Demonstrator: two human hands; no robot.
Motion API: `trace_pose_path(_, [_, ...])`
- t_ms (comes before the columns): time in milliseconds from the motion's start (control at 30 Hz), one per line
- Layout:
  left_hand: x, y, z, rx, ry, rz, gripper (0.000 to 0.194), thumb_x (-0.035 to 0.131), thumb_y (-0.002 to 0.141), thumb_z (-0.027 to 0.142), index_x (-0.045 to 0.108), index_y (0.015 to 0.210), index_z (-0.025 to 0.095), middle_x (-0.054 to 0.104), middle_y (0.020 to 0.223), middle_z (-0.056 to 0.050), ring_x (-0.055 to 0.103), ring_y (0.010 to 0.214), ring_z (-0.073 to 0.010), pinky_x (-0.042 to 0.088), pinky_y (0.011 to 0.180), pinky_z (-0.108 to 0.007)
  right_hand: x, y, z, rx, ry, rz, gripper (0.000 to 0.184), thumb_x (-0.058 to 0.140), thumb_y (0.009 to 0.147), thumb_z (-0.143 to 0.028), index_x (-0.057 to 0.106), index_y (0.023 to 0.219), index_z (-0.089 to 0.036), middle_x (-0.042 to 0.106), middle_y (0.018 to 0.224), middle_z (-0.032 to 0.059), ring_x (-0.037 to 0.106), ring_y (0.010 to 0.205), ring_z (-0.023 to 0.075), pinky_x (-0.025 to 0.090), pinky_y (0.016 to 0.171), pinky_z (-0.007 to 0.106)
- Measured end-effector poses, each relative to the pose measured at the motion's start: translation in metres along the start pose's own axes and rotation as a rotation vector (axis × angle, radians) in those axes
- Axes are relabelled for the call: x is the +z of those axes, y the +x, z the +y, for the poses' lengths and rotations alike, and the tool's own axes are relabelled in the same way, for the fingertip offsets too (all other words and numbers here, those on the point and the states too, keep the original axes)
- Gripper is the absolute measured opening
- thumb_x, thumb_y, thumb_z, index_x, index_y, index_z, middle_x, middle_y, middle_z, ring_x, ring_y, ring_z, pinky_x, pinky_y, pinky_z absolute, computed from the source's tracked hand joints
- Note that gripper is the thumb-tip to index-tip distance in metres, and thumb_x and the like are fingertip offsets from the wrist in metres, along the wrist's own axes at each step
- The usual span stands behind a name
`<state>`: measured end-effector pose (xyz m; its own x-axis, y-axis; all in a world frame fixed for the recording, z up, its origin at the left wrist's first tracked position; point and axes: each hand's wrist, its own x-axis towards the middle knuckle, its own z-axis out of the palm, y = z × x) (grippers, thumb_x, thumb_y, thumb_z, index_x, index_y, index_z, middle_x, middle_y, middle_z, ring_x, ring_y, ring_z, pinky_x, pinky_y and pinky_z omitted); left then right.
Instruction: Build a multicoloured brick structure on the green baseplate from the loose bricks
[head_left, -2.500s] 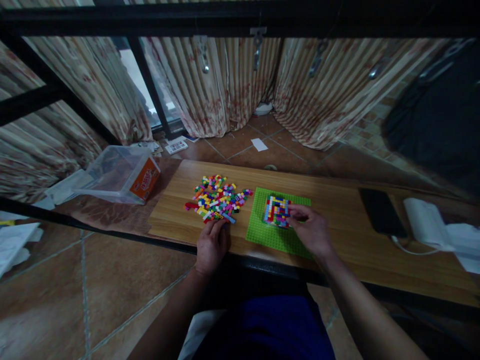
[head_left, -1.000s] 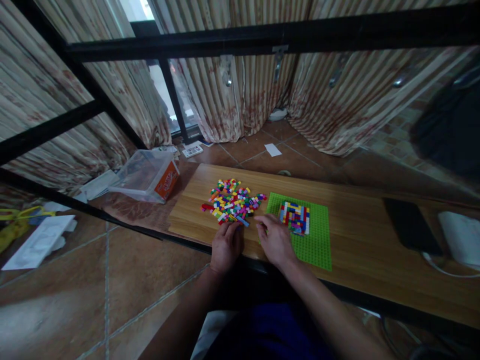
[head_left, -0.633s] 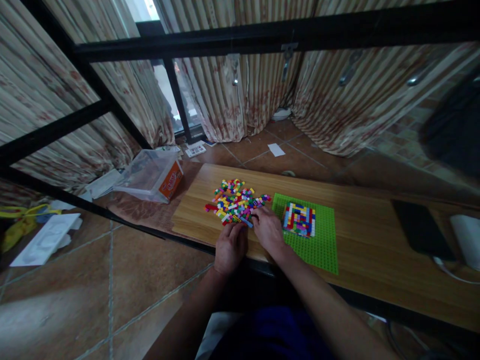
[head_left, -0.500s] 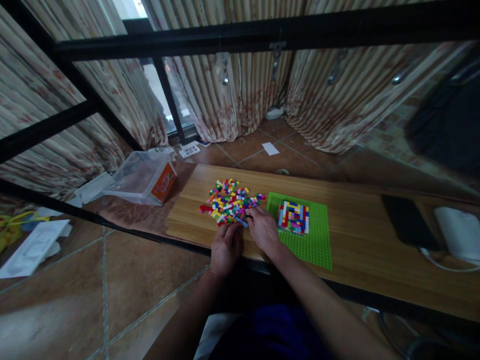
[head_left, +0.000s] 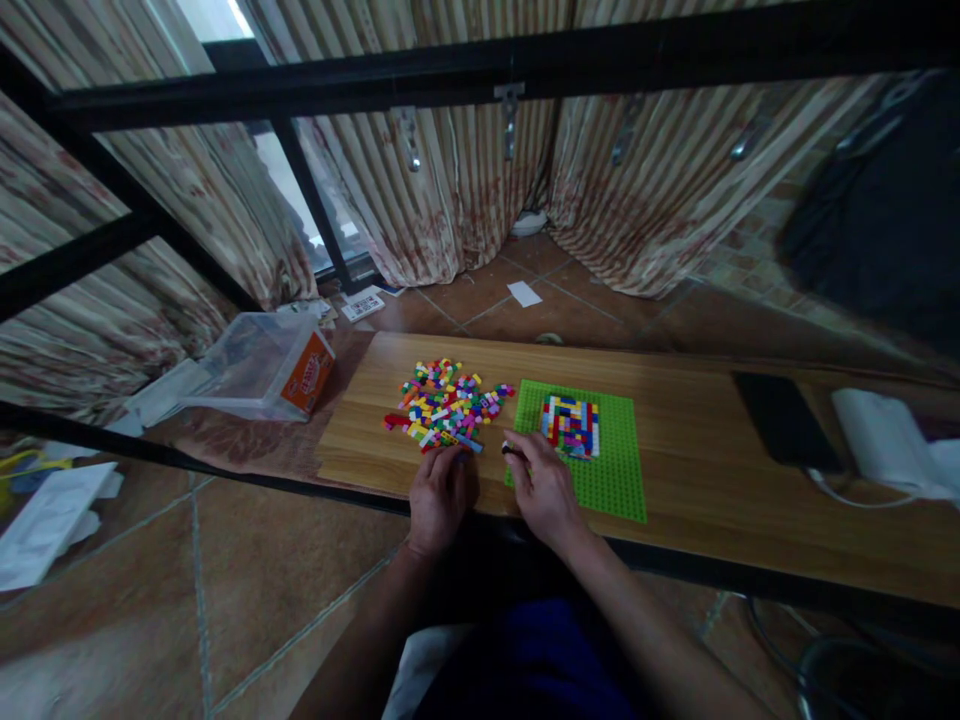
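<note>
Loose toy bricks (head_left: pixel 450 405) in many colours lie in a heap on the wooden board. My right hand (head_left: pixel 546 492) is beside the heap, over the near left part of a green baseplate (head_left: pixel 619 485). Its thumb and forefinger pinch a small dark brick (head_left: pixel 507 448). On the baseplate sits a low block of joined bricks (head_left: pixel 571 428) in red, white, blue and yellow. My left hand (head_left: pixel 437 500) rests at the near edge of the heap, its fingers curled together. Whatever those fingers hold is hidden.
A clear plastic box (head_left: pixel 259 365) with an orange label stands beyond the board's left end. To the right lie a black phone (head_left: pixel 786 420) and a white device (head_left: pixel 881 440) with a cable. Black metal bars (head_left: pixel 450 80) cross in front of the curtains.
My right hand has drawn back from the heap to the right, now with the small dark brick at its fingertips. The left hand stays by the heap. The whole view has shifted slightly.
</note>
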<state>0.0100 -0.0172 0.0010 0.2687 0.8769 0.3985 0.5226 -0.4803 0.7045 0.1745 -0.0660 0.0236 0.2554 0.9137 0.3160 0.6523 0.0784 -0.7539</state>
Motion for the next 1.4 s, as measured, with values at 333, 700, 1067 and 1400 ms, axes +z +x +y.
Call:
trace_pose_path(333, [-0.003, 0.002, 0.065, -0.358, -0.686, -0.200, 0.022, 0.058, 0.091, 0.034, 0.069, 0.100, 0.018, 0.072, 0.099, -0.005, 0.067, 0.092, -0.0180, 0.052, 0.087, -0.030, -0.009, -0.021, -0.024, -0.039, 0.102, 0.064, 0.035, 0.048, 0.093, -0.023, 0.058, 0.127, -0.024, 0.066, 0.102, 0.0080, 0.062, 0.096, 0.0201, 0.052, 0.087, 0.038])
trace_pose_path(700, [0.006, -0.017, 0.066, -0.425, -0.682, -0.316, 0.023, 0.065, 0.084, 0.041, 0.071, 0.088, 0.018, 0.072, 0.082, -0.003, 0.067, 0.077, -0.0171, 0.056, 0.074, -0.028, -0.032, -0.038, -0.015, 0.501, 0.630, -0.047, 0.025, 0.067, 0.079, -0.043, 0.073, 0.091, -0.022, 0.073, 0.089, 0.0039, 0.067, 0.081, 0.0189, 0.054, 0.076, 0.034])
trace_pose_path(1067, [0.016, -0.019, 0.071, -0.378, -0.725, -0.373, 0.019, 0.066, 0.085, 0.036, 0.070, 0.084, 0.018, 0.069, 0.076, -0.001, 0.063, 0.071, -0.0138, 0.053, 0.069, -0.025, -0.047, -0.041, -0.012, 0.664, 0.830, -0.048, 0.028, 0.075, 0.070, -0.047, 0.074, 0.075, -0.019, 0.061, 0.059, -0.0019, 0.047, 0.054, 0.0105, 0.039, 0.055, 0.025])
trace_pose_path(1400, [0.015, -0.005, 0.025, -0.321, -0.440, -0.262, 0.019, 0.059, 0.087, 0.036, 0.068, 0.091, 0.019, 0.069, 0.084, -0.002, 0.064, 0.079, -0.0158, 0.052, 0.074, -0.027, -0.096, -0.007, 0.047, 0.217, 0.038, 0.190, 0.026, 0.060, 0.086, -0.043, 0.075, 0.087, -0.022, 0.071, 0.088, 0.0063, 0.065, 0.083, 0.0208, 0.050, 0.076, 0.035])
